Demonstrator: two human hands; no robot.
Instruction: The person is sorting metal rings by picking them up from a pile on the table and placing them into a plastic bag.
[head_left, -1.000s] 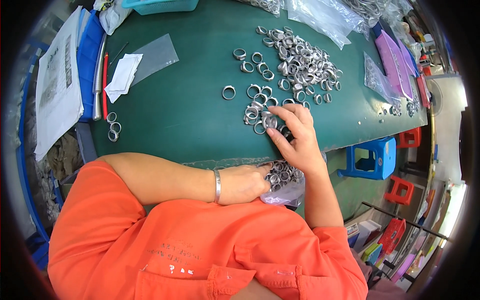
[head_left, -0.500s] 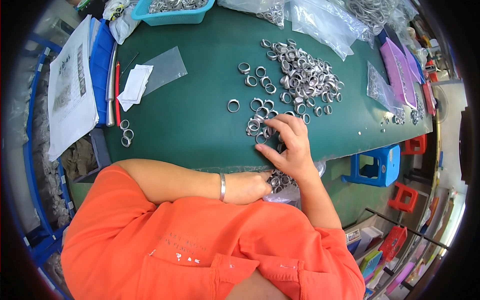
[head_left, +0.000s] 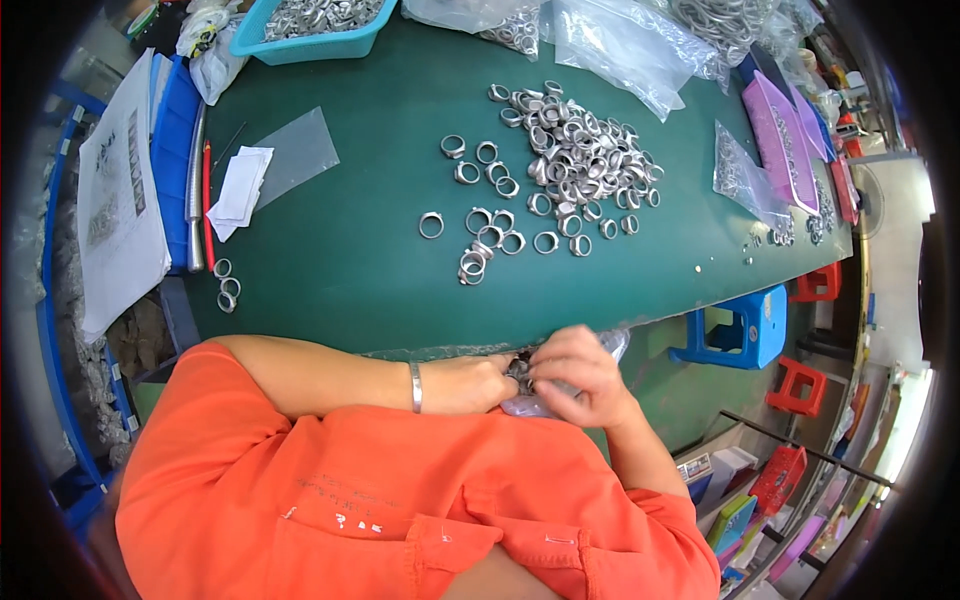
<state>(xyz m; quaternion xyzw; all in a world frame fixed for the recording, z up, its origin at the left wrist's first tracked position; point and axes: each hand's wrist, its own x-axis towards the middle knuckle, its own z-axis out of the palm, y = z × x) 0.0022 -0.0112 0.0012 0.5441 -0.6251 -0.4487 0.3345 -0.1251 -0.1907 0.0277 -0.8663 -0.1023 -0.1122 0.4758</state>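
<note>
At the table's near edge my left hand [head_left: 468, 384], a metal bangle on its wrist, is closed on a clear plastic bag [head_left: 526, 406]. Grey metal rings [head_left: 519, 372] show in the bag's mouth. My right hand [head_left: 580, 376] is over that mouth with curled fingers, slightly blurred; what lies within them is hidden. Beyond the hands, a loose group of metal rings [head_left: 490, 237] lies on the green table [head_left: 340, 270]. Farther back is a large heap of similar rings [head_left: 585, 150], with several strays to its left.
Far left, a blue tray [head_left: 174, 150] with papers stands by a metal rod [head_left: 195, 190], a red pencil [head_left: 208, 205] and white slips [head_left: 240, 190]. A turquoise basket [head_left: 310, 45], plastic bags [head_left: 620, 55] and a pink tray [head_left: 780, 140] line the back. A blue stool [head_left: 745, 325] stands right.
My right hand has moved from the ring group back to the bag's mouth. Fewer rings lie in that near group. The whole view has shifted slightly.
</note>
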